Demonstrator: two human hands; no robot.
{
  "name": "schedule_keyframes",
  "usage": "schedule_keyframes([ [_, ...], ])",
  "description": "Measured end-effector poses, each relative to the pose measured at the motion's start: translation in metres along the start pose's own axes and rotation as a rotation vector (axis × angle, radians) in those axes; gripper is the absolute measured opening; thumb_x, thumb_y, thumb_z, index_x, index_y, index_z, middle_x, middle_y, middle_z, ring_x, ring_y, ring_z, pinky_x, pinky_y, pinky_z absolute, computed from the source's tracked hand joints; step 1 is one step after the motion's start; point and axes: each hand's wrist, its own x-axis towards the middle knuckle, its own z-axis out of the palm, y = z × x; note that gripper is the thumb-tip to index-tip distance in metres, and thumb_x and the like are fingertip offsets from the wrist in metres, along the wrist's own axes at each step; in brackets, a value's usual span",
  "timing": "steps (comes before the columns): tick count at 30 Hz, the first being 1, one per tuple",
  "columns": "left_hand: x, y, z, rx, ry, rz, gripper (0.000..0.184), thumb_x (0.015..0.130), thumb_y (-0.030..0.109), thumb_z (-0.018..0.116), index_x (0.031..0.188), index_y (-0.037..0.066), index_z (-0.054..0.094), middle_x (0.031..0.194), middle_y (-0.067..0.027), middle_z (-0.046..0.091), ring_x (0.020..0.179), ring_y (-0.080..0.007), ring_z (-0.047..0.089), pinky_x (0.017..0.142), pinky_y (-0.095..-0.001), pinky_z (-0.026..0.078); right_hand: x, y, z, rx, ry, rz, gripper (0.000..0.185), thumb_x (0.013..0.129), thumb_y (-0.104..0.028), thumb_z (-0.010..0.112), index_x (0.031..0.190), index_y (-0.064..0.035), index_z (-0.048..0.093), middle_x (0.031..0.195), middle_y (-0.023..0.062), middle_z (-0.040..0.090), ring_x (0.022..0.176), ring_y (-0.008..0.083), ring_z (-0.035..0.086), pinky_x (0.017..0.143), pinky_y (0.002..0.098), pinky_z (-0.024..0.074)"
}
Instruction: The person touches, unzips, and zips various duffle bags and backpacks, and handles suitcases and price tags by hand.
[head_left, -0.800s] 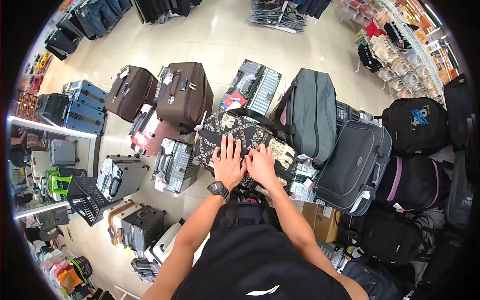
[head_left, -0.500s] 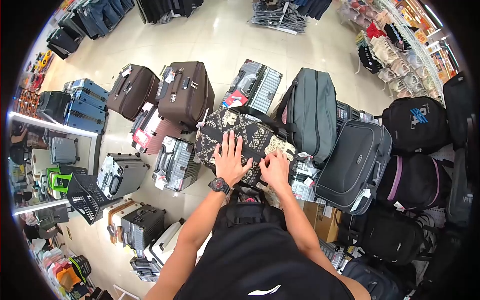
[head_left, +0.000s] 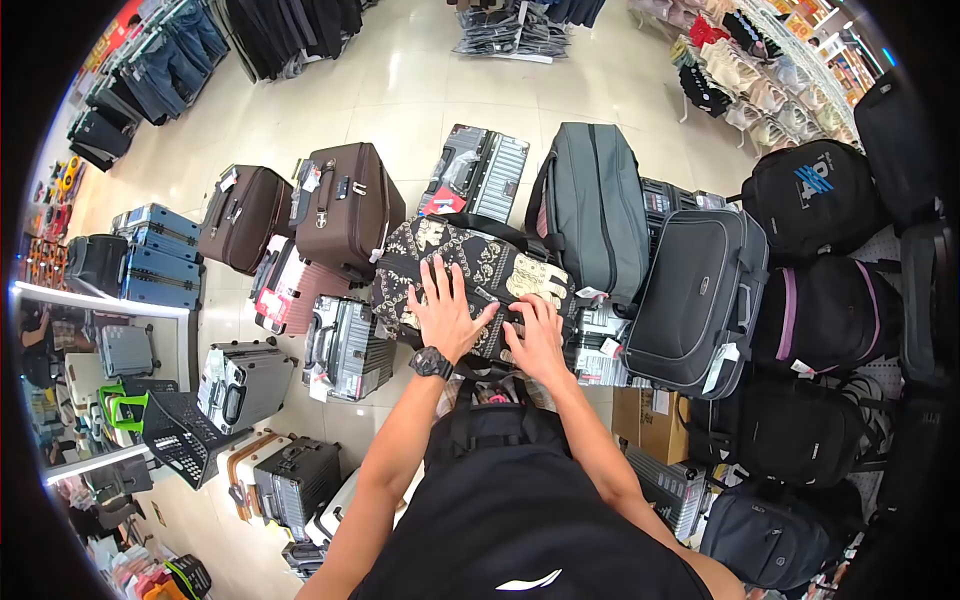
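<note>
A black bag with a cream elephant pattern (head_left: 475,265) lies in front of me, its dark strap looped along the far side. My left hand (head_left: 445,312), below a black wristwatch (head_left: 431,362), rests flat on the bag's left half with fingers spread. On the right half of the bag lies my right hand (head_left: 537,338), its fingers apart and slightly bent, holding nothing that I can see. A small zip pull (head_left: 486,294) shows on the bag between the two hands.
Brown suitcases (head_left: 345,215) and a silver case (head_left: 348,345) stand left. A grey-green bag (head_left: 597,210) and a dark suitcase (head_left: 697,305) stand right, before several backpacks (head_left: 815,200). A black basket (head_left: 190,432) is at the far left.
The view has turned slightly. My right hand has gone from bunched fingers near my left hand to spread fingers farther right on the bag. My left hand stays flat on it.
</note>
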Motion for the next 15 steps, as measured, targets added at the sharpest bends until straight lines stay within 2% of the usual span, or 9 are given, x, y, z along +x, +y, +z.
schedule_keyframes([
  [5,0.004,0.008,0.008,0.043,0.029,-0.056,0.089,0.098,0.069,0.056,0.156,0.003,0.047,0.171,-0.0212,0.032,0.160,-0.0416,0.022,0.118,-0.0712,0.024,-0.018,0.009,0.016,-0.077,0.082,-0.096,0.046,0.091,-0.018,0.074,0.134,-0.0062,0.061,0.151,0.0164,0.052,0.144,0.0371,0.045,0.114,0.0508,0.0363],
  [6,0.002,0.008,0.007,0.027,0.046,-0.064,0.078,0.099,0.060,0.058,0.154,0.003,0.050,0.170,-0.0208,0.035,0.160,-0.0405,0.024,0.116,-0.0710,0.025,-0.019,0.010,0.017,-0.078,0.089,-0.110,0.046,0.091,-0.018,0.073,0.134,-0.0058,0.061,0.151,0.0165,0.053,0.144,0.0371,0.045,0.114,0.0509,0.0361],
  [7,0.002,0.008,0.008,0.028,0.047,-0.059,0.078,0.099,0.060,0.058,0.154,0.003,0.050,0.170,-0.0208,0.035,0.160,-0.0405,0.024,0.116,-0.0710,0.025,-0.019,0.012,0.018,-0.079,0.096,-0.126,0.046,0.091,-0.017,0.073,0.134,-0.0054,0.060,0.150,0.0166,0.053,0.143,0.0371,0.046,0.115,0.0511,0.0359],
  [9,0.003,0.005,0.011,0.067,0.076,-0.045,0.067,0.099,0.049,0.060,0.151,0.005,0.054,0.168,-0.0204,0.038,0.159,-0.0389,0.028,0.115,-0.0699,0.026,-0.021,0.015,0.018,-0.067,0.097,-0.123,0.046,0.091,-0.017,0.071,0.134,-0.0055,0.060,0.151,0.0169,0.053,0.144,0.0370,0.045,0.115,0.0514,0.0354],
  [10,0.003,0.005,0.010,0.029,0.123,-0.053,0.054,0.099,0.038,0.061,0.145,0.009,0.059,0.166,-0.0162,0.043,0.157,-0.0337,0.033,0.115,-0.0650,0.027,-0.021,0.016,0.018,-0.054,0.106,-0.128,0.048,0.091,-0.015,0.069,0.137,-0.0065,0.060,0.152,0.0165,0.052,0.144,0.0364,0.045,0.115,0.0505,0.0349],
  [11,0.004,0.002,0.011,0.031,0.126,-0.050,0.054,0.099,0.038,0.061,0.145,0.009,0.059,0.166,-0.0162,0.043,0.157,-0.0337,0.033,0.115,-0.0650,0.027,-0.021,0.017,0.018,-0.040,0.115,-0.133,0.050,0.091,-0.014,0.068,0.139,-0.0075,0.059,0.153,0.0161,0.050,0.144,0.0358,0.045,0.115,0.0496,0.0344],
  [13,0.005,-0.005,0.013,-0.010,0.164,-0.052,0.049,0.101,0.036,0.060,0.143,0.012,0.061,0.167,-0.0112,0.044,0.157,-0.0281,0.035,0.115,-0.0611,0.029,-0.021,0.016,0.020,-0.044,0.118,-0.125,0.052,0.091,-0.014,0.068,0.141,-0.0074,0.058,0.153,0.0163,0.050,0.145,0.0358,0.045,0.115,0.0491,0.0345],
  [14,0.003,-0.006,0.014,-0.022,0.208,-0.057,0.040,0.103,0.028,0.058,0.140,0.013,0.063,0.163,-0.0070,0.050,0.154,-0.0236,0.040,0.113,-0.0543,0.031,-0.021,0.015,0.021,-0.051,0.117,-0.118,0.053,0.090,-0.014,0.067,0.143,-0.0074,0.058,0.154,0.0165,0.050,0.145,0.0358,0.044,0.115,0.0487,0.0345],
  [15,0.002,-0.009,0.016,-0.020,0.208,-0.057,0.040,0.103,0.028,0.058,0.140,0.013,0.063,0.163,-0.0070,0.050,0.154,-0.0236,0.040,0.113,-0.0543,0.031,-0.022,0.013,0.020,-0.049,0.118,-0.118,0.053,0.090,-0.014,0.067,0.143,-0.0074,0.058,0.154,0.0165,0.050,0.145,0.0358,0.044,0.115,0.0487,0.0345],
])
